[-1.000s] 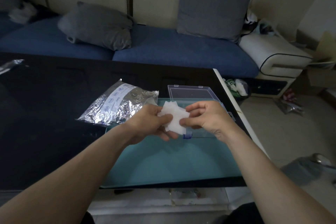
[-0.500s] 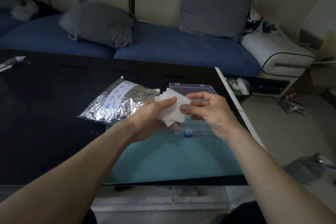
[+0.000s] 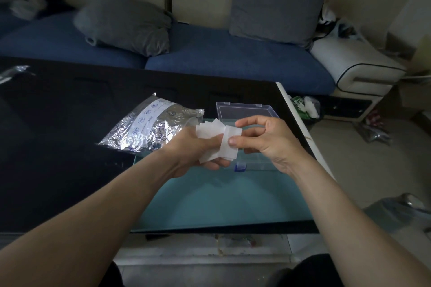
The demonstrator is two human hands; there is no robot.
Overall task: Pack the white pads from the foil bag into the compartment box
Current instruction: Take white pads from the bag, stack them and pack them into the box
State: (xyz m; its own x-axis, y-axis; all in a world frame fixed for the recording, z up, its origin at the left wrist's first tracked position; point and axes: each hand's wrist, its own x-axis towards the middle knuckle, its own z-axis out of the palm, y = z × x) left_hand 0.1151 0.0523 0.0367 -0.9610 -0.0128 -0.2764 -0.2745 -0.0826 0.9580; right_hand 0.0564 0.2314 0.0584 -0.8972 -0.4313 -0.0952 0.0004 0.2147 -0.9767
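Note:
My left hand (image 3: 193,151) grips a fanned stack of white pads (image 3: 208,133) above the teal mat. My right hand (image 3: 265,140) pinches one white pad (image 3: 227,147) at the stack's right side between thumb and fingers. Behind and under the hands stands the clear compartment box (image 3: 245,112), its lid open toward the sofa and a blue latch (image 3: 240,166) at its near edge; most of its tray is hidden by my hands. The crinkled foil bag (image 3: 149,128) lies to the left on the black table.
The teal mat (image 3: 221,200) covers the near right part of the black table (image 3: 58,135). Another foil scrap (image 3: 12,72) lies at the far left. The table's right edge (image 3: 300,128) drops to the floor with clutter. A blue sofa with grey cushions stands behind.
Both hands rose slightly with the stack. My right hand has drawn one pad sideways out from the stack, and the pads have fanned apart.

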